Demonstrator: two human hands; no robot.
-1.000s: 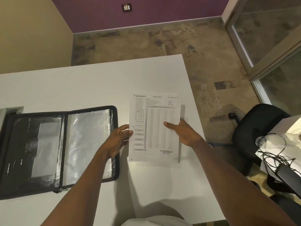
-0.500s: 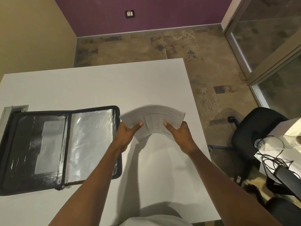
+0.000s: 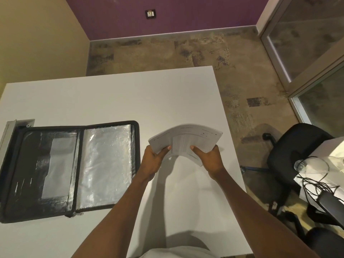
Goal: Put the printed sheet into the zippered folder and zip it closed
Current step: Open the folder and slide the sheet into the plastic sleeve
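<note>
The printed sheet point(image 3: 188, 136) is lifted off the white table point(image 3: 111, 101) and bows upward in an arch. My left hand point(image 3: 152, 161) pinches its left edge and my right hand point(image 3: 210, 158) pinches its right edge. The black zippered folder point(image 3: 68, 170) lies open flat to the left of the sheet, with a shiny clear sleeve on its right half and dark pockets on its left half. Its zipper pull point(image 3: 78, 214) hangs at the near edge by the spine. My left hand is just right of the folder's right rim, apart from it.
A grey metal piece point(image 3: 11, 127) lies at the table's left edge behind the folder. To the right of the table stand a black office chair point(image 3: 296, 151) and a second desk with tangled cables point(image 3: 316, 181). Glass door panels point(image 3: 307, 43) are at the far right.
The sheet lay flat on the table with both hands on it; both hands have since gripped its side edges and raised it, so it now bends in an arch.
</note>
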